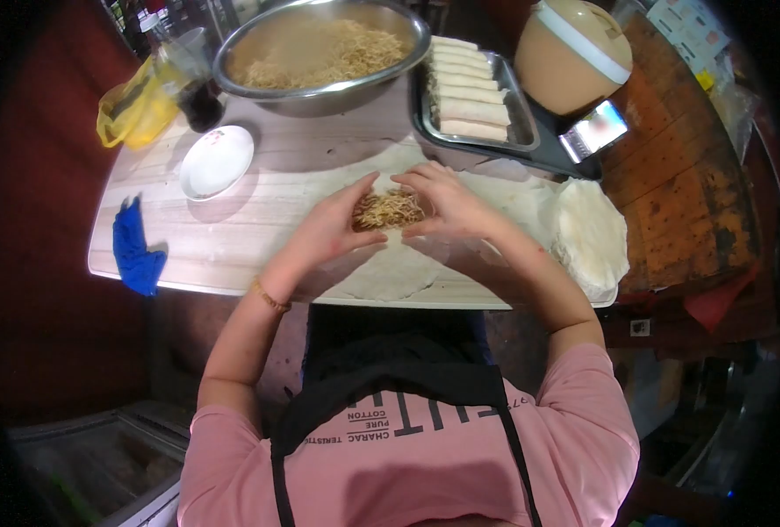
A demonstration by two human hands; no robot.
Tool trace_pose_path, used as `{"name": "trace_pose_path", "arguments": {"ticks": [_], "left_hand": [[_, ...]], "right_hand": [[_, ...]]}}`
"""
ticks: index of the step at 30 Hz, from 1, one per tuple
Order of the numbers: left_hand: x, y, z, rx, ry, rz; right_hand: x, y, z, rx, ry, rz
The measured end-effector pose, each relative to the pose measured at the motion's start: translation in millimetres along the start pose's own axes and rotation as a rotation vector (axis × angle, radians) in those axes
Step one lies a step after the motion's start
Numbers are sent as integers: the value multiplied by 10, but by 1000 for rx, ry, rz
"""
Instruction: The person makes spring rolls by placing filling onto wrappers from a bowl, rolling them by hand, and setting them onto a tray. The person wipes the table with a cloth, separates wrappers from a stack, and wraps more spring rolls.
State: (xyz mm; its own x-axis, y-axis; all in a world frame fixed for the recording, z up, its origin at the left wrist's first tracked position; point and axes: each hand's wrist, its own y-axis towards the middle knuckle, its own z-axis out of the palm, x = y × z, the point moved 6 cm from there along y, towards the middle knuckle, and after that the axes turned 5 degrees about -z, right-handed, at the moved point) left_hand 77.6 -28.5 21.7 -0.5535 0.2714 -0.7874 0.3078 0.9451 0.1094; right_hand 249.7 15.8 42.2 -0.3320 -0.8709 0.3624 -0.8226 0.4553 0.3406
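A heap of shredded, noodle-like brown and yellow filling point(390, 209) lies on a thin round wrapper point(390, 279) at the table's front. My left hand point(341, 215) curves around the heap's left side, thumb and fingers apart. From the right, my right hand point(442, 202) cups it the same way, fingers spread at the far side and thumb nearer me. Both hands seem to touch the filling's ends. More thin wrapper sheets point(513, 198) lie flat beside my right forearm, next to a thick stack of round wrappers point(587, 237).
A large metal bowl point(232, 81) of filling stands at the back. Beside it, a metal tray point(523, 132) holds several pale rolls. Around the table are a white bowl point(217, 162), a blue cloth point(135, 250), a dark bottle point(198, 105), a phone point(596, 132) and a beige container point(570, 61).
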Motion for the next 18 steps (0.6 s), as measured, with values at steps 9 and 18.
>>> {"name": "trace_pose_path", "arguments": {"ticks": [9,18], "left_hand": [[91,118,209,-54,-48,39],[46,111,132,-40,-104,76]], "right_hand": [[-107,-19,129,81,155,141],[-7,11,55,54,206,103]]}}
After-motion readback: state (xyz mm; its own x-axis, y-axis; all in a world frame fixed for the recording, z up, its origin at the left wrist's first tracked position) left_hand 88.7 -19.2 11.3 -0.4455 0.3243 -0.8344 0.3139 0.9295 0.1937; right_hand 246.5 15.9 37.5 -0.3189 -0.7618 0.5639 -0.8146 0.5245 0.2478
